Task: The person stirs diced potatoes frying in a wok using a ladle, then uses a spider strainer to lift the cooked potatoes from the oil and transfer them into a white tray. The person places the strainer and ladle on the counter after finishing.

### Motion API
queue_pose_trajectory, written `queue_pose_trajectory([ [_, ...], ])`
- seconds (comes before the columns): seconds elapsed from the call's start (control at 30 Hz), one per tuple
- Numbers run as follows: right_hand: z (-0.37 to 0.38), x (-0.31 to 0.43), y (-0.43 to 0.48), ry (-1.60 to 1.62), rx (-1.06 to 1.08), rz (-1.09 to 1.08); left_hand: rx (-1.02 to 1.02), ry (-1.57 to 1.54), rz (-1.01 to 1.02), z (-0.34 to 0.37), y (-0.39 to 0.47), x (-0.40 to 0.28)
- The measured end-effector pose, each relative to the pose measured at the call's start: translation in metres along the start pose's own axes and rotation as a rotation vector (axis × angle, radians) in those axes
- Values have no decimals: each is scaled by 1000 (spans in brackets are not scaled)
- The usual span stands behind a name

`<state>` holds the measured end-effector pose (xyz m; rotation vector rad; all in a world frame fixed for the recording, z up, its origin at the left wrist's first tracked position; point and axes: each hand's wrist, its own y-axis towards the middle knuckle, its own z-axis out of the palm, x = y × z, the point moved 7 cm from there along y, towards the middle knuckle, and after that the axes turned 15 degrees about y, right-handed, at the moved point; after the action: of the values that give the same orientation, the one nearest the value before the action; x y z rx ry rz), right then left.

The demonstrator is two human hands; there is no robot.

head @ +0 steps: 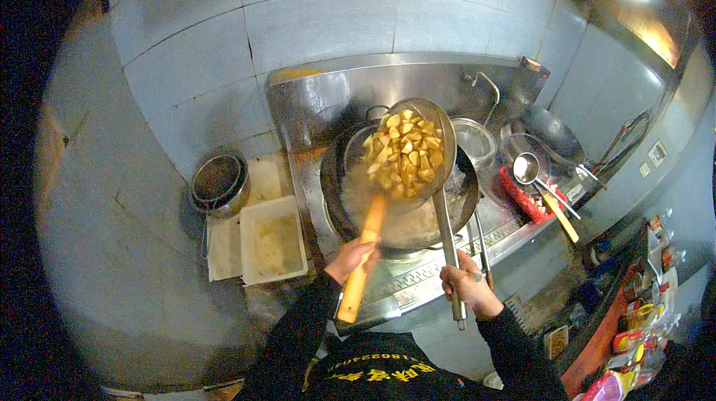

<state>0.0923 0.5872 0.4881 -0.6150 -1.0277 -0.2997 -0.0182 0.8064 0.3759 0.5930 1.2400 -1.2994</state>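
Note:
My left hand [353,260] grips a wooden handle [370,227], whose far end reaches the heap of yellow-brown chunks, perhaps potato [407,149]. My right hand [471,283] is closed around the long metal handle [447,233] of a large round strainer [448,146]. The chunks lie at the strainer's bowl, above a big dark wok [331,177]. Which of the two tools bears the chunks is hard to tell, since the wooden-handled tool's head is hidden and blurred. Cloudy liquid [414,227] shows in the wok below.
Left of the stove are a white plastic tub [246,244] and a metal pot with a strainer [221,183]. To the right stand a pot of liquid [475,141], a tap [495,90], a red basket [517,199] with a ladle [526,169] across it, and another wok [551,132].

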Motion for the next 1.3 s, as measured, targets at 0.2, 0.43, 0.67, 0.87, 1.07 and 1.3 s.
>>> queue_pose_trajectory([
  [0.2,-2,15,10,-729,-128,-515,168,-302,-40,13,7,6],
  [0.43,-10,33,-3,-1017,-176,-532,295,-392,-43,18,-24,9],
  [0.67,-31,59,-3,-545,-176,-343,237,-335,-49,1,-61,-2],
  [0.87,-84,85,31,-566,-226,-318,250,-361,-47,-13,-95,-17],
  [1.07,-151,103,72,-897,-339,-339,190,-237,-2,-19,-110,-49],
  [1.3,-132,47,122,-609,-191,92,222,-246,112,-27,-120,-126],
])
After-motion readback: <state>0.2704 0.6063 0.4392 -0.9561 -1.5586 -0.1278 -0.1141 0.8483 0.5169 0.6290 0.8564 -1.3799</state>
